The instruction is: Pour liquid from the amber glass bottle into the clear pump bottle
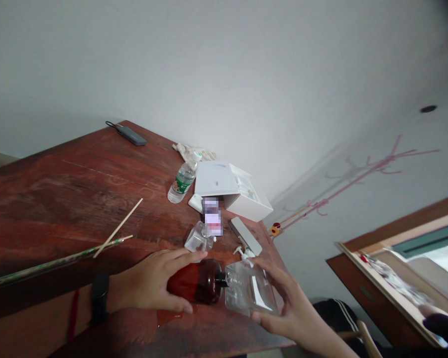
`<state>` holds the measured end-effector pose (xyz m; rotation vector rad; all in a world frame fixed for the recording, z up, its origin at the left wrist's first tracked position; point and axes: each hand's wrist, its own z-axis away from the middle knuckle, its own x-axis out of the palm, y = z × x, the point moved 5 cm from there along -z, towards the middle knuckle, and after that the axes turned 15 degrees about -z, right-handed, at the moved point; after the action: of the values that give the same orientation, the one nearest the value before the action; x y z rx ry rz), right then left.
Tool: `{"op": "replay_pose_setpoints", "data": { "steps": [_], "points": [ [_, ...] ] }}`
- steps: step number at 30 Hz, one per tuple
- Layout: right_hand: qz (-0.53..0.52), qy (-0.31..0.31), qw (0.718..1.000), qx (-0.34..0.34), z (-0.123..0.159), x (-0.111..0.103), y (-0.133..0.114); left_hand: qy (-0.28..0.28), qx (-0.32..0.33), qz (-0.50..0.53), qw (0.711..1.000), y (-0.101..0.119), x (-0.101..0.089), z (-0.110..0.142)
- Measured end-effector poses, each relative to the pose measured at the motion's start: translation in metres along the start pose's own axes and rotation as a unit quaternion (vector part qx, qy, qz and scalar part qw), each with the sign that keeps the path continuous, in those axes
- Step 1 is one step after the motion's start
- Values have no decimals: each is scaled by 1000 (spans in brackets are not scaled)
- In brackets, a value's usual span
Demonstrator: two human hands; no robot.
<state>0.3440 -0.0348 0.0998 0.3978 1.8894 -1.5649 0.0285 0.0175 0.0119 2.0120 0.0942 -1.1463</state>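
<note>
The left hand (149, 281) wraps a dark amber bottle (196, 282) lying on its side above the near edge of the wooden bench (59, 209), its grip firm and level. The right hand (280, 303), fingers spread, cups a clear plastic pouch (248, 288) in line with the bottle's black neck (221, 280). Whether neck and pouch join is hidden; a pixelated label (212, 216) beyond stays unreadable.
</note>
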Motion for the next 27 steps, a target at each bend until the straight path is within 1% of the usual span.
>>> {"op": "replay_pose_setpoints", "data": {
  "steps": [8, 14, 21, 27],
  "points": [
    [9, -6, 1000, -1, -1, -1, -5, -4, 3, -3, 1000, 0, 0, -1],
    [10, 0, 1000, -12, -2, 0, -12, -20, -4, -5, 1000, 2, -1, -1],
    [14, -11, 1000, -12, -5, 0, -19, -13, -3, -1, 1000, 4, -3, -3],
    [28, -4, 999, -16, -5, -2, -18, -18, -5, -1, 1000, 4, -3, -4]
  ]
}}
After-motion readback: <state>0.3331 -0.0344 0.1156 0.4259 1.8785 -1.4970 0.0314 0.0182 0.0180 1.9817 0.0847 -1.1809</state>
